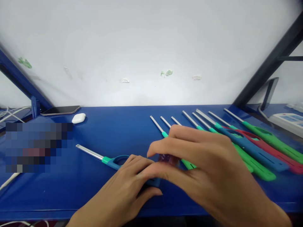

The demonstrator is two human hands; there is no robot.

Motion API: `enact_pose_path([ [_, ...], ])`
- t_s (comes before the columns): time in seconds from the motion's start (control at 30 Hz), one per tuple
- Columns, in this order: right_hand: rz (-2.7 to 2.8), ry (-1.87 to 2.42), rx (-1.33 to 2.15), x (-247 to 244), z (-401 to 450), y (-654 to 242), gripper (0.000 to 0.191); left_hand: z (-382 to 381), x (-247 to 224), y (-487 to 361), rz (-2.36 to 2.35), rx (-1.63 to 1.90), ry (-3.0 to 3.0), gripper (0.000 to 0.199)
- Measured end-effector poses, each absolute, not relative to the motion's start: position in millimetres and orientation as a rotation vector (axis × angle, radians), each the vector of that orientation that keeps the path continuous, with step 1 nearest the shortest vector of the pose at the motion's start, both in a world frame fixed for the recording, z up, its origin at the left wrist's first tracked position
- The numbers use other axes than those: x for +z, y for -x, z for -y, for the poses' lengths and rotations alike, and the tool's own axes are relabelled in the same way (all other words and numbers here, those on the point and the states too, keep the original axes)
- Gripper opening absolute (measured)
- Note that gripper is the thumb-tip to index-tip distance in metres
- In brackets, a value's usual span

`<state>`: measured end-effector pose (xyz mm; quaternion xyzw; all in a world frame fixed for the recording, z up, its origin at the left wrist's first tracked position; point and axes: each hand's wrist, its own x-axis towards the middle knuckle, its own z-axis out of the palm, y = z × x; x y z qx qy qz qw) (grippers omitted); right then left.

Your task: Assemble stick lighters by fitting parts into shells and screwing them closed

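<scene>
My left hand [123, 187] is closed around the handle of a blue long-nosed lighter [111, 162], whose metal tube points to the upper left. Its mint-green collar shows, and my fingers cover most of the handle. My right hand [199, 157] pinches a small dark purple, see-through piece [165, 157] between thumb and fingers, just above the handle's end. Most of that piece is hidden. To the right lies a row of similar lighters, among them a blue one [260, 150], a red one [281, 154] and a green one [276, 142].
A white earbud case [79, 118] and a dark phone [61, 110] lie at the back left of the blue table [113, 129]. A pixelated patch hides something at the left. Angled posts [260, 60] flank the white wall. A white device [288, 123] stands far right.
</scene>
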<state>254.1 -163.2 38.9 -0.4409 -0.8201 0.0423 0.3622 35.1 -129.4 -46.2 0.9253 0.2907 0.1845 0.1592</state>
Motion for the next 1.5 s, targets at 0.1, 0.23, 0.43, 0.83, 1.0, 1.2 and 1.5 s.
enact_pose_path([
  [0.1,2.144,1.101,0.07,39.5,166.5,-251.8,0.029,129.3,-42.5,-36.2,-0.816,0.514,-2.628,0.027],
  [0.23,2.2,1.053,0.239,41.8,167.5,-255.3,0.05,128.5,-40.7,-37.7,-0.799,0.492,-2.646,0.033],
  [0.43,1.998,1.127,0.027,40.5,162.7,-250.6,0.017,127.7,-47.0,-37.5,-0.826,0.496,-2.668,0.031],
  [0.83,1.921,1.046,0.295,38.0,158.0,-240.6,0.031,128.8,-37.5,-39.7,-0.784,0.519,-2.668,0.027],
  [1.0,1.911,1.057,0.434,40.8,160.0,-238.9,0.034,128.3,-31.6,-41.5,-0.773,0.611,-2.58,0.031],
  [1.2,1.958,1.037,0.669,43.8,161.0,-241.5,0.027,124.9,-29.2,-43.5,-0.739,0.605,-2.585,0.039],
  [1.5,1.897,1.096,0.437,42.1,159.2,-240.4,0.024,129.5,-27.0,-39.9,-0.742,0.633,-2.645,0.036],
])
